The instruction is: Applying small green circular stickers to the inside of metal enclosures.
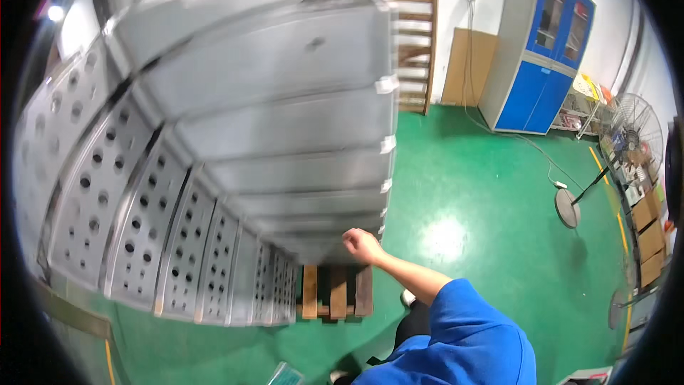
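Reaching forward from a blue sleeve (456, 328), the right hand (362, 244) rests against the lower corner of a tall stack of grey sheet-metal trays (285, 121). The fingers are curled in at the metal edge, but whether they grip it or only touch it cannot be told. The left hand is out of view.

The stack fills the left and centre of the view. Its smooth, ribbed faces look toward the camera, while its left side shows panels punched with rows of round holes (142, 207). Small white tabs (387, 84) sit along the stack's right edge. The stack stands on a brown wooden pallet (336, 291), just below the hand, on the glossy green floor (484, 192).

Another wooden pallet (415, 50) leans upright against the white wall behind the stack, with a flat cardboard sheet (467, 68) beside it. Further right stands a blue and grey metal cabinet with glass doors (541, 50). A pedestal fan (630, 132) stands well apart at the right, by stacked cardboard boxes (648, 232), and a white cable (534, 150) trails across the floor.
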Demonstrator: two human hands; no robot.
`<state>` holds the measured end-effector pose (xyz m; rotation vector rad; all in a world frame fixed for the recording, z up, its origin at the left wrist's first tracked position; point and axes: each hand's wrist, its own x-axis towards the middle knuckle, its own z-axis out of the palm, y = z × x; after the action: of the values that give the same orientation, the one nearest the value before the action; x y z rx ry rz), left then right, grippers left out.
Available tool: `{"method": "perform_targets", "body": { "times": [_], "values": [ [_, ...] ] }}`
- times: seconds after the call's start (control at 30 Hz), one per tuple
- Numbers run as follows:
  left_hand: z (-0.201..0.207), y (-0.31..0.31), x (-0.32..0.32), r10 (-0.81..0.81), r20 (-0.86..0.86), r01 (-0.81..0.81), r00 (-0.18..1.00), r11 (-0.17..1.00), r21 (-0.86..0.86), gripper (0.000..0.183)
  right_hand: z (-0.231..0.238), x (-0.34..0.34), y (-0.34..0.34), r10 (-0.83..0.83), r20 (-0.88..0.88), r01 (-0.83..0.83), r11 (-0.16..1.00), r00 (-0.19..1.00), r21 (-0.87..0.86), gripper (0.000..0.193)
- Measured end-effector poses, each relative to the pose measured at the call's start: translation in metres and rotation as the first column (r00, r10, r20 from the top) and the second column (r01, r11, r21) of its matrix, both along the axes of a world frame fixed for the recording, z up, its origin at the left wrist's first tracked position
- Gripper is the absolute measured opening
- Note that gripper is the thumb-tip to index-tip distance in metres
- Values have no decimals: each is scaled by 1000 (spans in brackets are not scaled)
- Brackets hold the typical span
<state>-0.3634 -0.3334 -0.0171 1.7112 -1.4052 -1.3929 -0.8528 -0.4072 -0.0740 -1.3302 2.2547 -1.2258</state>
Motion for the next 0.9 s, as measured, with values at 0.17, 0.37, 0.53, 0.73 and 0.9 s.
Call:
{"method": "perform_targets", "body": {
  "times": [0.17,0.37,0.53,0.73,0.9],
  "values": [
    [22,-2,-151,109,189,-51,976,956,-288,31,58,-77,3,102,-137,-138,949,985,-283,21],
    [74,-25,-290,-87,221,176,971,888,-426,32,68,-117,13,264,57,-238,929,963,-285,28],
    [74,-10,-293,88,101,-41,991,919,-393,27,150,-69,-11,580,-9,-531,740,815,-414,22],
    [78,8,-190,261,-183,-317,948,720,-618,18,369,59,-83,761,-361,-755,246,539,-607,17],
    [109,-20,-73,340,-220,-388,914,581,-716,13,516,227,-156,528,-686,-813,14,500,-582,18]
  ]
}}
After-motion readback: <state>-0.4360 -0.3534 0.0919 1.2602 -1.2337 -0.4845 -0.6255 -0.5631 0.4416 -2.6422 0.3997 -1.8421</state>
